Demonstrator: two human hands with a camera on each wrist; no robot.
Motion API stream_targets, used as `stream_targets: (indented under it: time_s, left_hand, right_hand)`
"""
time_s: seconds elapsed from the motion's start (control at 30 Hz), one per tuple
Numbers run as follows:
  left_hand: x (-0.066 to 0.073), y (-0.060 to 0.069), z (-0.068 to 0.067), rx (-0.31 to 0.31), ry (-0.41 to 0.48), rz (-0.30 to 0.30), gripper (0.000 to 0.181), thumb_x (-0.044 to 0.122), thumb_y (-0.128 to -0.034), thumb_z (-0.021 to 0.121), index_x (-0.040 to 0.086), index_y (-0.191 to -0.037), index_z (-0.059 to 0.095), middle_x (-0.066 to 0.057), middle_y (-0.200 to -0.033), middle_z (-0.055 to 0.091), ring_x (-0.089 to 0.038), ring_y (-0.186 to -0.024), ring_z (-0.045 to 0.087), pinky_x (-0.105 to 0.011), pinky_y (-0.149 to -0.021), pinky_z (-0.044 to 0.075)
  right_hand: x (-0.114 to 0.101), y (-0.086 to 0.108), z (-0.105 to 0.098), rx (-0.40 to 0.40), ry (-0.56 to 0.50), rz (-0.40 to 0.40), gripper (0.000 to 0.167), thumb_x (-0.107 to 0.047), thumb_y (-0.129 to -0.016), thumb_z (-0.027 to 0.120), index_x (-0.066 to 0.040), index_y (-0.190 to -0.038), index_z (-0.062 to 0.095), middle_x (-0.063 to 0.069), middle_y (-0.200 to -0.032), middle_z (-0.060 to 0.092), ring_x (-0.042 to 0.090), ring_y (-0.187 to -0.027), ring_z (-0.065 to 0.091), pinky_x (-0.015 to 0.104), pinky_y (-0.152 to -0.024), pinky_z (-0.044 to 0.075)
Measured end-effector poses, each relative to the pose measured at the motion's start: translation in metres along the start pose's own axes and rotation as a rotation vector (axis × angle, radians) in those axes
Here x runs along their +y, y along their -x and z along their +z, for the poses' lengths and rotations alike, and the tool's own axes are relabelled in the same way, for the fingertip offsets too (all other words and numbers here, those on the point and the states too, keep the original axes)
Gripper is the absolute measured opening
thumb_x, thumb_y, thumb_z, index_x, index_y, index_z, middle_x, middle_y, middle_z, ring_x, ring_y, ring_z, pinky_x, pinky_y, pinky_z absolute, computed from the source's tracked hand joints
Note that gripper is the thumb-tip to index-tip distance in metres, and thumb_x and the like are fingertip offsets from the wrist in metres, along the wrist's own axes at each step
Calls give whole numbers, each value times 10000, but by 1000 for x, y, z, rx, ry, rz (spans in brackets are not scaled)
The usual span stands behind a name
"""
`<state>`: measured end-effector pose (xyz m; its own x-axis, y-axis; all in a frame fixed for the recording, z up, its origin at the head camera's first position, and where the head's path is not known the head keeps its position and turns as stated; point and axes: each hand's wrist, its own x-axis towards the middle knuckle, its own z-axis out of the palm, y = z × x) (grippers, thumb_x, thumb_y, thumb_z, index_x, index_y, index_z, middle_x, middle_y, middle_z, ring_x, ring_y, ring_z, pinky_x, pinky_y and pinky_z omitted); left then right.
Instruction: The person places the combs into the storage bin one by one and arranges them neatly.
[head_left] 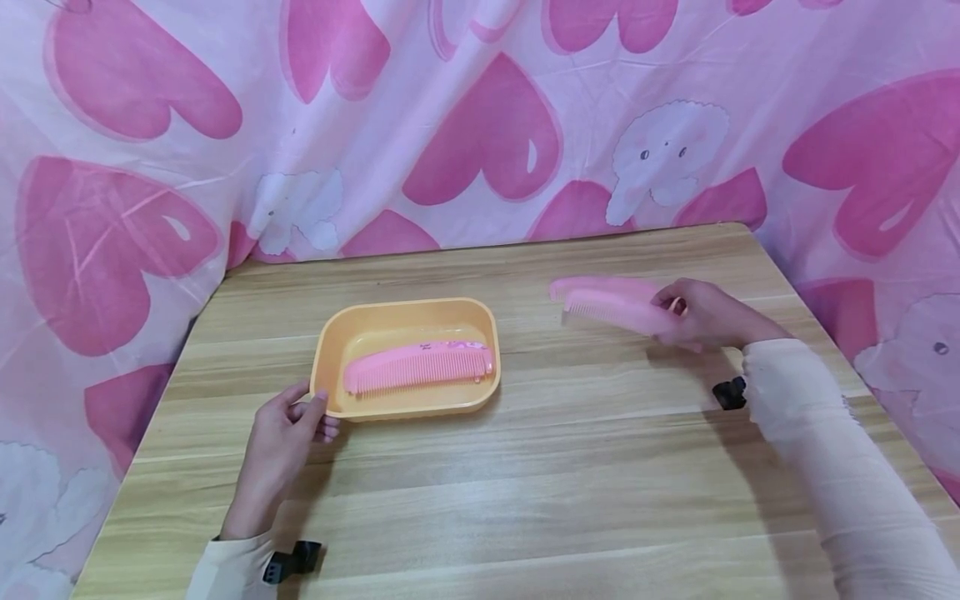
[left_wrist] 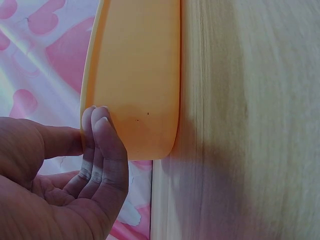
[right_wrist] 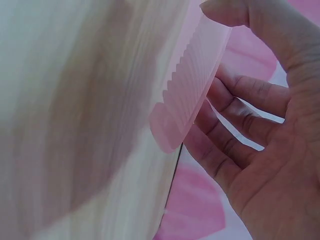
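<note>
An orange plastic tray [head_left: 405, 413] stands on the table, with a pink comb [head_left: 416, 371] lying inside, teeth toward the near side. My left hand [head_left: 281, 433] pinches the tray's near-left corner, thumb at the rim and fingers against the outer wall, as the left wrist view shows too. To the right of the tray, my right hand [head_left: 701, 312] pinches the end of a second pink comb [right_wrist: 192, 85] between thumb and fingers, above the tabletop. Just behind that comb shows another pink comb-like shape [head_left: 588, 286]; I cannot tell whether it is also held.
The wooden table [head_left: 525, 500] reaches back to a pink heart-print cloth [head_left: 480, 125], which also hangs at both sides. Black wrist mounts [head_left: 292, 562] sit at both sleeves.
</note>
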<state>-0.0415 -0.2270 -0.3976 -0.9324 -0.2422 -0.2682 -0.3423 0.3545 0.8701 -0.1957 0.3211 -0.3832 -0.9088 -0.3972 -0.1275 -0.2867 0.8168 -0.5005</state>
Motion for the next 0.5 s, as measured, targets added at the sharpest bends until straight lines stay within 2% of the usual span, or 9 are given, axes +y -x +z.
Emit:
stream_targets:
  time_s: [0.2, 0.37, 0.5]
  left_hand:
    - [0, 0, 0, -2, 0, -12, 489, 193, -1077, 507, -42, -1494, 409, -87, -853, 699, -111, -711, 661, -247, -664, 605]
    - [0, 0, 0, 2, -5, -22, 488, 204, -1079, 507, -30, -1496, 415, -79, -851, 701, -117, -712, 664, -251, -667, 606]
    - [-1, -1, 0, 4, -3, -21, 482, 204, -1079, 507, -24, -1494, 423, -77, -845, 702, -120, -710, 665, -254, -667, 607]
  right_hand:
    - [-19, -12, 3, 1, 36, -65, 444, -141, -738, 857, 60, -1100, 697, 106, -943, 668, 240, -865, 607, 340, -731, 531]
    - [-37, -21, 7, -8, 32, -104, 436, -145, -735, 852, 51, -1092, 695, 106, -952, 672, 239, -875, 611, 364, -741, 532]
    - [-49, -29, 10, -5, 25, -166, 400, -136, -730, 841, 35, -1063, 701, 93, -947, 678, 228, -872, 618, 374, -748, 537]
